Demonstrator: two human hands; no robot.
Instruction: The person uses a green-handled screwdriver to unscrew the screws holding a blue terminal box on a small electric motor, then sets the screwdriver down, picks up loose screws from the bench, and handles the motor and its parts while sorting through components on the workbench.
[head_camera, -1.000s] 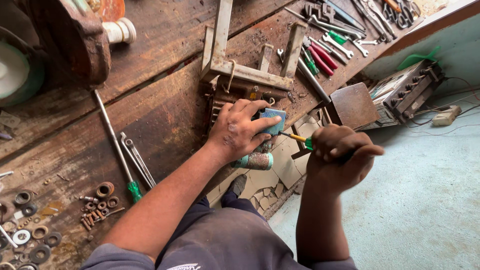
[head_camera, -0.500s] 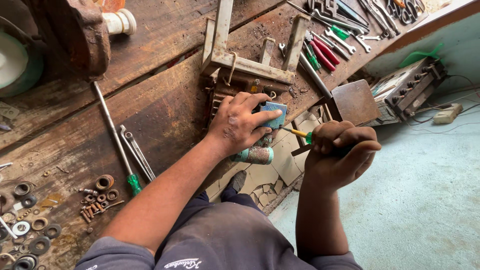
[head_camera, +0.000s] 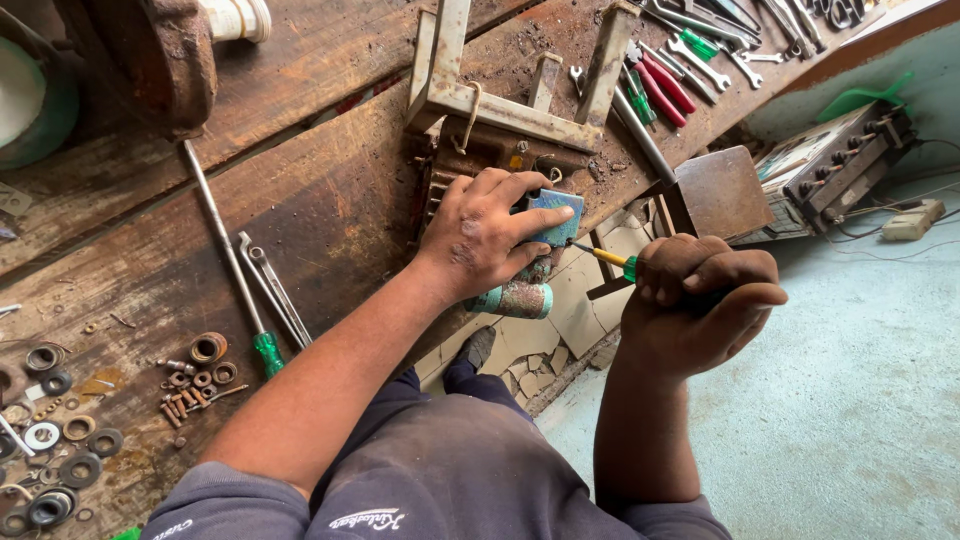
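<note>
My left hand (head_camera: 487, 237) grips a worn blue-green metal part (head_camera: 548, 215) at the edge of the wooden workbench (head_camera: 330, 200); a rusty teal cylinder (head_camera: 515, 299) sticks out below the hand. My right hand (head_camera: 700, 305) is closed around a screwdriver with a green and yellow handle (head_camera: 612, 258). Its tip points left at the blue part, close to my left fingertips. Most of the handle is hidden inside my fist.
A pale metal frame (head_camera: 470, 95) lies beyond my left hand. Pliers and wrenches (head_camera: 680, 55) lie at the upper right. A long green-handled screwdriver (head_camera: 228, 262), spanners (head_camera: 272, 290), and several washers and nuts (head_camera: 60, 440) lie at left. A rusty box (head_camera: 720, 192) and electrical device (head_camera: 830, 160) sit right.
Both hands stay on the part and the screwdriver. The view has shifted slightly, and my right hand has lowered a little.
</note>
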